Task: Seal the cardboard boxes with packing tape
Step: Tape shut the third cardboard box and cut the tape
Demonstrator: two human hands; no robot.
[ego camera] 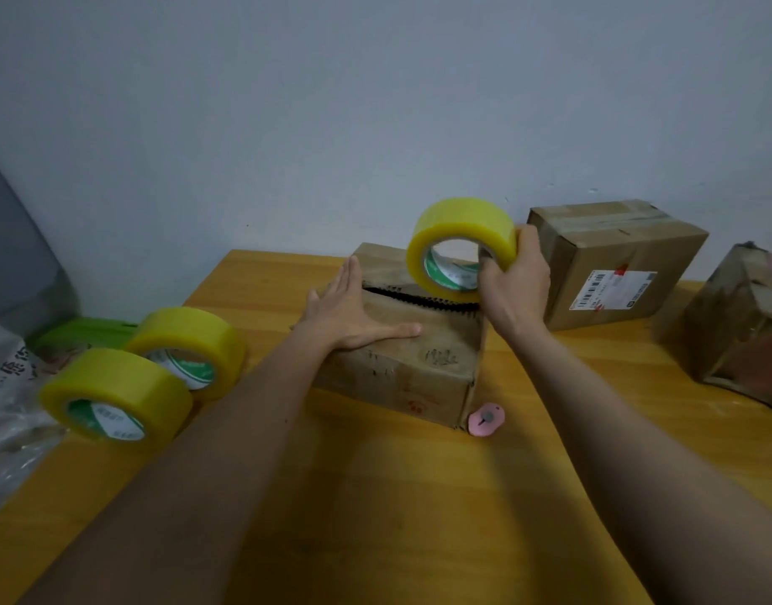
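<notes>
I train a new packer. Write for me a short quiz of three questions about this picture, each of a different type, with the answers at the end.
1. True or false: the top seam of the box under the left hand is already taped shut.
2. How many tape rolls lie unused on the table? A) one B) two C) three
3. Fill in: the right hand holds a ____ tape roll above the box.

Key
1. False: a dark gap is open between the flaps.
2. B: two spare rolls lie at the left.
3. Yellow.
</notes>
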